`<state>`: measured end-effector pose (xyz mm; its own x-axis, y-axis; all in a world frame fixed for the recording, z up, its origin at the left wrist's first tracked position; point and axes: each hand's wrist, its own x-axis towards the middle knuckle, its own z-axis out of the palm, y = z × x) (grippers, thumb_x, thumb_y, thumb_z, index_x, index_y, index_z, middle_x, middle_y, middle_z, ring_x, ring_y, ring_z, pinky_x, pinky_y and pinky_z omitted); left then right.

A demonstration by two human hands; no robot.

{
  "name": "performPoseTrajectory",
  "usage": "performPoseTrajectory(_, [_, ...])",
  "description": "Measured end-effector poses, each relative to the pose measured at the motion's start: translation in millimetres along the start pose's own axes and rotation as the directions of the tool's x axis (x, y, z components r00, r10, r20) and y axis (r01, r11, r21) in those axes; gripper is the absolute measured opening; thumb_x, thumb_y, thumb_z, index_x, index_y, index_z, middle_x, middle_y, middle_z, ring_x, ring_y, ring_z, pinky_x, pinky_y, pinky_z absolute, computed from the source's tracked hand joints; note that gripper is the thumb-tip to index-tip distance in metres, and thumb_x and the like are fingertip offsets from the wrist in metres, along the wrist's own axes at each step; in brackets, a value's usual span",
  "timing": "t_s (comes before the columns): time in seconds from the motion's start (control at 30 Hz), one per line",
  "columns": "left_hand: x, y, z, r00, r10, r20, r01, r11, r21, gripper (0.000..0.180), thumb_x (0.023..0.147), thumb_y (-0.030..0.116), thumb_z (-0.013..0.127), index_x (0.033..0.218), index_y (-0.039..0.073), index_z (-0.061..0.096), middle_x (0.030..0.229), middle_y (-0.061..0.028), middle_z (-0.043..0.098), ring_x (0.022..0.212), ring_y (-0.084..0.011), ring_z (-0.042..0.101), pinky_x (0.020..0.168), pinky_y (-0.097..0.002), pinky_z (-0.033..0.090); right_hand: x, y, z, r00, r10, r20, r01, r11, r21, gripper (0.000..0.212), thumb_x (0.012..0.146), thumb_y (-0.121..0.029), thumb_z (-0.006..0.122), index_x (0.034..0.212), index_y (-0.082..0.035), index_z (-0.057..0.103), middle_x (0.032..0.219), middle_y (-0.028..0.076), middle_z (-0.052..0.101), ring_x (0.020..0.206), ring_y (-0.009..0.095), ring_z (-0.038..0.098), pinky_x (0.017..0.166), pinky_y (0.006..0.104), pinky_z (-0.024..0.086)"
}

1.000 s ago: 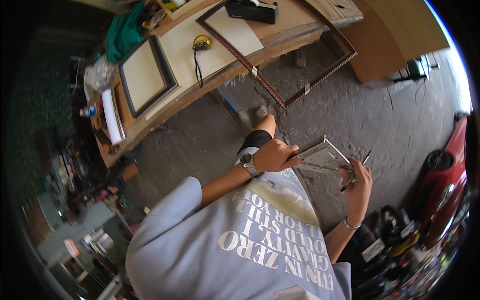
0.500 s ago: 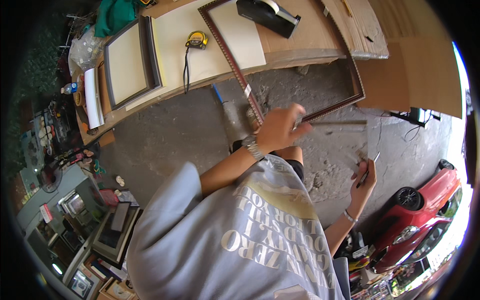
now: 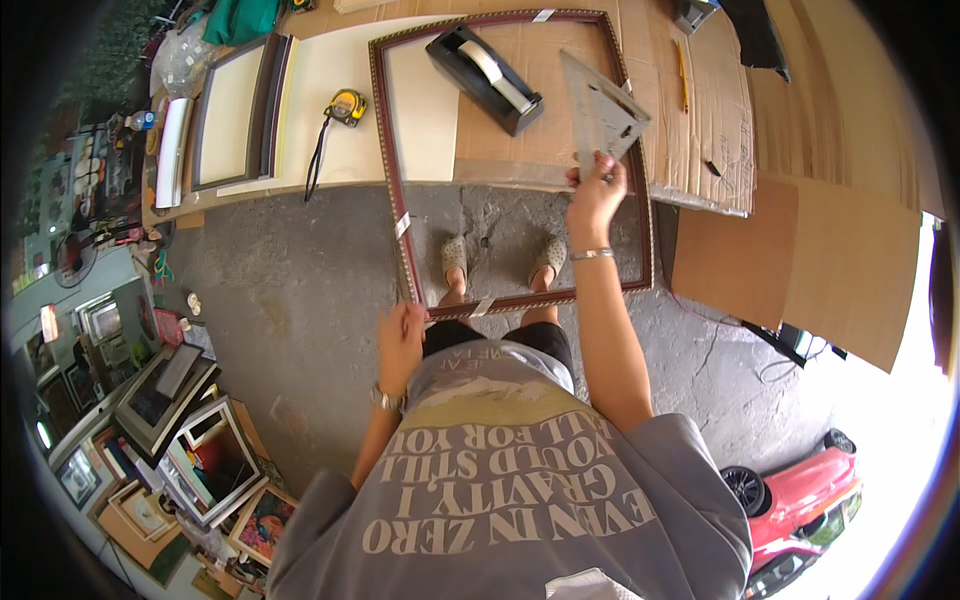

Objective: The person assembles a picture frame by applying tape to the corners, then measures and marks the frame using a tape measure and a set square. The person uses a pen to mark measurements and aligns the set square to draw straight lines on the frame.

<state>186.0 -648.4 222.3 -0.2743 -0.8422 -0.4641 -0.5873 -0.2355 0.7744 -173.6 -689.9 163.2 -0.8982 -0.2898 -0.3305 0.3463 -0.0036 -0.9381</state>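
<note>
A dark red picture frame (image 3: 387, 150) with beaded gold edging lies partly on the worktable and juts over its near edge toward my body. Bits of white tape mark its sides. At its near left corner, my left hand (image 3: 402, 340) has its fingers closed on the moulding. My right hand (image 3: 598, 195) holds a clear triangular set square (image 3: 598, 108) by its lower end, above the frame's right part. Something small and dark shows under those fingers, too small to name. Inside the frame's outline sits a black tape dispenser (image 3: 487, 80) with a pale roll.
A yellow tape measure (image 3: 346, 107) with a black strap lies left of the frame, beside a dark frame (image 3: 233, 110). To the right are a pencil (image 3: 683, 75) and cardboard sheets (image 3: 800, 265). Framed pictures (image 3: 212, 460) lean at lower left; a red toy car (image 3: 800, 500) stands at lower right.
My right hand has come from the far right to over the frame with the set square. My left hand went from open above the frame to gripping its corner. My view has turned.
</note>
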Motion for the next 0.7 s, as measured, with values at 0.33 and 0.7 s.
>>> performPoseTrajectory(0.33, [-56.0,-15.3,151.8,0.894,-0.264,0.362,0.336,0.930,-0.152,0.035,0.108,0.036,0.054,0.108,0.004,0.066,0.087,-0.0006,0.065,0.076,-0.0076,0.058,0.071,-0.0249,0.048,45.6,-24.4,-34.0,0.824,0.269,0.498,0.028,0.860,-0.509,0.022,0.104,-0.014,0.058,0.111,0.005,0.066,0.084,0.014,0.073,0.072,0.017,0.072,0.060,0.0260,0.056])
performPoseTrajectory(0.7, [-17.1,-5.2,229.8,0.849,-0.400,0.346,0.521,0.746,-0.414,0.047,0.100,0.041,0.068,0.111,-0.005,0.063,0.092,-0.0105,0.071,0.074,-0.0132,0.068,0.061,-0.0268,0.051,252.1,-94.8,111.7,0.434,-0.273,0.858,0.897,0.047,-0.439,0.030,0.096,-0.024,0.067,0.121,-0.008,0.063,0.108,0.018,0.073,0.105,0.038,0.069,0.091,0.0512,0.052])
